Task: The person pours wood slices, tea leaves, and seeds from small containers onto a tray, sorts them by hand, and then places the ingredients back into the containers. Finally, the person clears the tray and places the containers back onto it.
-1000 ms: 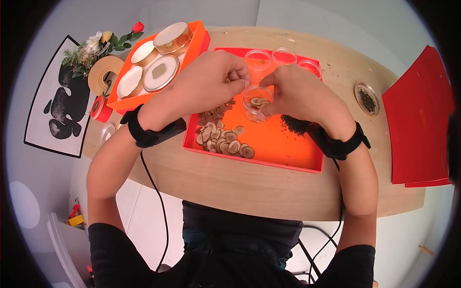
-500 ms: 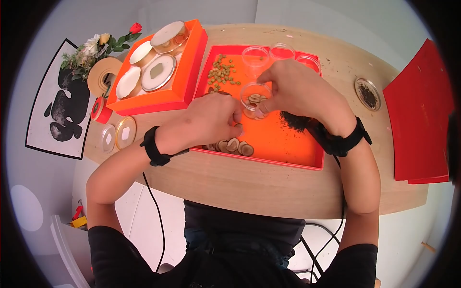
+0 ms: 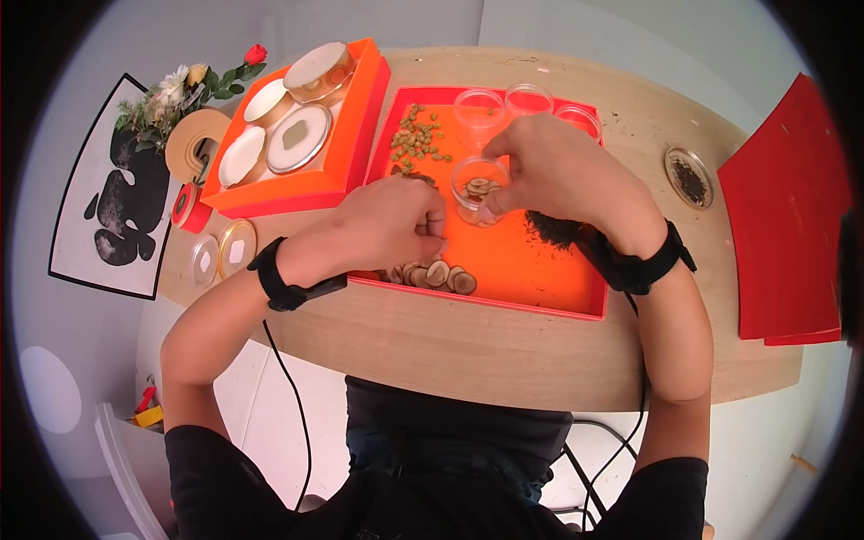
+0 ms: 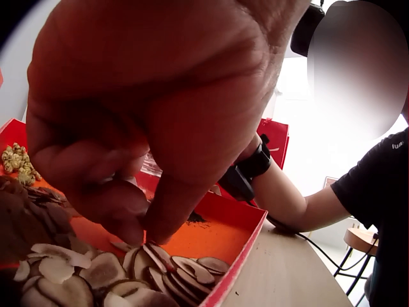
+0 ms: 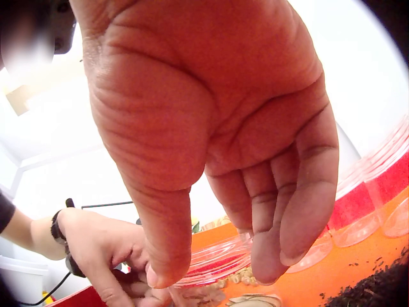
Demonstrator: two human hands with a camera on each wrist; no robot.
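Observation:
My left hand [image 3: 382, 220] is low over the front left of the orange tray [image 3: 531, 292], thumb and index fingertips pinched at a heap of dried slices [image 3: 438, 274]. In the left wrist view they meet at the edge of a pale, dark-rimmed slice [image 4: 156, 256]. My right hand [image 3: 562, 171] grips a round clear plastic cup [image 3: 466, 214] between thumb and fingers. Several slices [image 3: 479, 189] lie in that cup. Brown chips [image 3: 414, 173] are partly hidden behind the left hand. Dark shreds [image 3: 549, 229] lie under the right wrist.
Greenish dried buds [image 3: 414, 139] lie at the tray's back left, clear cups [image 3: 529, 97] at its back. An orange box [image 3: 346, 171] with lidded jars stands left of it. A dish of dark shreds [image 3: 689, 180] and red boards [image 3: 783, 225] are at right.
My left hand has moved from beside the cup toward me and left, down to the slice heap, uncovering the greenish buds. The right hand keeps holding the cup nearly in place.

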